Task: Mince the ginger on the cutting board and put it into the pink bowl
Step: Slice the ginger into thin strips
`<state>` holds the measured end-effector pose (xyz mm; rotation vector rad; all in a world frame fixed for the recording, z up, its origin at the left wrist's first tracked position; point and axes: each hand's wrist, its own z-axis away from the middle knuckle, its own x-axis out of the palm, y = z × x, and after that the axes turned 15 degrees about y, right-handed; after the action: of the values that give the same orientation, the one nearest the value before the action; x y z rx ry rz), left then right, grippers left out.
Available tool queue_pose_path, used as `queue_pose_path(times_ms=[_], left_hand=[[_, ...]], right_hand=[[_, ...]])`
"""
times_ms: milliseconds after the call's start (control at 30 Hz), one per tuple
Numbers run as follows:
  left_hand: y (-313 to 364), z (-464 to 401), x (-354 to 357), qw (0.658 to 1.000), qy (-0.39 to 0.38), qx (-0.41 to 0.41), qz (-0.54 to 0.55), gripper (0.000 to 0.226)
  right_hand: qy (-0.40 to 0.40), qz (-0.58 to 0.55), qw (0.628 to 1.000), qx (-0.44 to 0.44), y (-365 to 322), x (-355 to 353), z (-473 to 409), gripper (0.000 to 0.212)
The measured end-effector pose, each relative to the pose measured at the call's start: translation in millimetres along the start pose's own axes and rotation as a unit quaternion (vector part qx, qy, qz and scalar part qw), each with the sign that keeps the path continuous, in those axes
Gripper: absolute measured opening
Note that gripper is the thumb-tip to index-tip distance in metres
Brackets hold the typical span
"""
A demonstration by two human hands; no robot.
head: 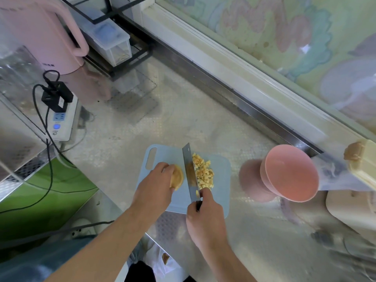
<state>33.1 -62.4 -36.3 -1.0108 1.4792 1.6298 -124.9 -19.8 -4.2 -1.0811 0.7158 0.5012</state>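
Observation:
A light blue cutting board [220, 171] lies on the steel counter. My left hand [156, 186] holds a yellow piece of ginger [177, 177] down on the board with curled fingers. My right hand [205, 218] grips the handle of a cleaver [189, 171], whose blade stands on edge just right of the ginger piece. A pile of small ginger cubes [203, 171] lies right of the blade. The empty pink bowl [291, 174] stands to the right of the board.
A pink kettle [40, 37] and a black rack with a clear box [114, 41] stand at the back left. A white power strip [61, 123] with black cables lies left. Cream containers [362, 163] sit at the right edge. The counter's front edge runs below the board.

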Motion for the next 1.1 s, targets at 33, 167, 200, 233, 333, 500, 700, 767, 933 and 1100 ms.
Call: queue_pose_path(times_ms=[33, 167, 200, 233, 333, 500, 700, 767, 933, 1100], left_hand=[[0.3, 0.8, -0.4, 1.000, 0.002, -0.002, -0.005, 0.052], [-0.2, 6.9, 2.3, 0.999, 0.020, 0.009, -0.025, 0.051], [-0.1, 8.9, 3.1, 0.999, 0.023, 0.008, -0.030, 0.055], [-0.5, 11.1, 4.4, 0.999, 0.026, 0.006, -0.034, 0.061], [-4.3, 16.7, 11.8, 1.000, 0.021, -0.015, -0.006, 0.080], [-6.5, 14.3, 16.4, 0.999, 0.013, -0.033, 0.031, 0.071], [-5.5, 5.2, 10.4, 0.998, -0.026, -0.027, 0.048, 0.086], [-3.4, 0.1, 6.1, 0.998, -0.035, -0.018, 0.052, 0.082], [2.3, -8.1, 5.0, 0.999, -0.029, 0.016, -0.012, 0.069], [1.9, -2.2, 12.9, 1.000, -0.016, 0.008, -0.016, 0.083]], right_hand=[[0.000, 0.002, 1.000, 0.000, 0.1, 0.3, 0.0, 0.016], [-0.007, 0.022, 1.000, -0.004, -1.0, 4.6, 1.3, 0.015], [-0.007, 0.032, 0.999, -0.009, -1.5, 5.9, 2.1, 0.014], [-0.007, 0.043, 0.999, -0.015, -2.3, 7.0, 3.1, 0.012], [-0.010, 0.075, 0.997, -0.033, -5.7, 8.8, 6.3, 0.010], [-0.031, 0.128, 0.990, -0.053, -7.7, 10.4, 11.1, 0.006], [-0.023, 0.121, 0.991, -0.052, -6.9, 8.6, 11.0, 0.008], [-0.020, 0.118, 0.991, -0.054, -7.6, 7.4, 10.4, 0.007], [-0.015, 0.109, 0.992, -0.056, -7.4, 6.3, 7.7, 0.008], [-0.014, 0.094, 0.994, -0.048, -7.1, 7.9, 6.3, 0.007]])
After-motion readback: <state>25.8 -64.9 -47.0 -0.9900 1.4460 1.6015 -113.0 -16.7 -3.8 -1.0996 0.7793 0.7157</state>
